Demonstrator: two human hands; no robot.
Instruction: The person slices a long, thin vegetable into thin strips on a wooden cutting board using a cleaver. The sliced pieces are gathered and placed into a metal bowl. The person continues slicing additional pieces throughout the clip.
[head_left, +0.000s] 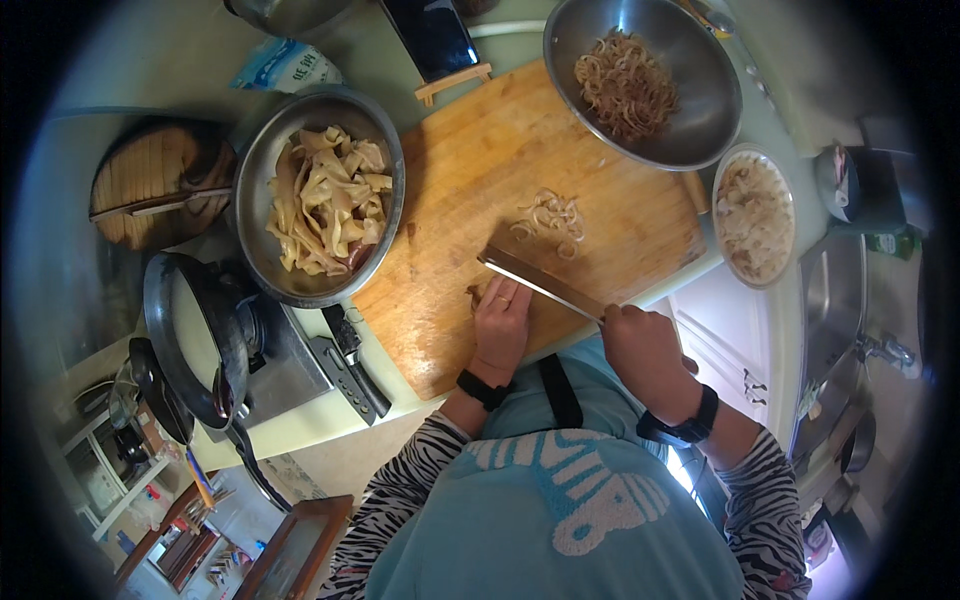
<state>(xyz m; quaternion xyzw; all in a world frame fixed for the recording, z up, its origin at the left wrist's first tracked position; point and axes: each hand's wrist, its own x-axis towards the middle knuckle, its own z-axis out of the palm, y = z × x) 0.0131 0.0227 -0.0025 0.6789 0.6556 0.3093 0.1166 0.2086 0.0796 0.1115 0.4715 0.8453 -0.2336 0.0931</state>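
My right hand (645, 352) grips the handle of a broad-bladed kitchen knife (544, 281), its blade slanting up and left over a wooden cutting board (450, 202). Directly beside the blade, my left hand (504, 322) presses its fingertips onto a piece of food (474, 296); only a brown edge of it shows, the rest being under the fingers. Just beyond the blade lies a small heap of thin, pale, curled slices (553, 217). Similar brownish shreds (630, 86) fill part of a steel bowl (701, 112) at the board's far right corner.
Left of the board, a steel basin (244, 195) holds pale strips of food (330, 199). A frying pan (161, 300) sits by the stove, near a sheathed knife (352, 375). A phone (431, 37) leans on a wooden stand; a white bowl (789, 217) stands right.
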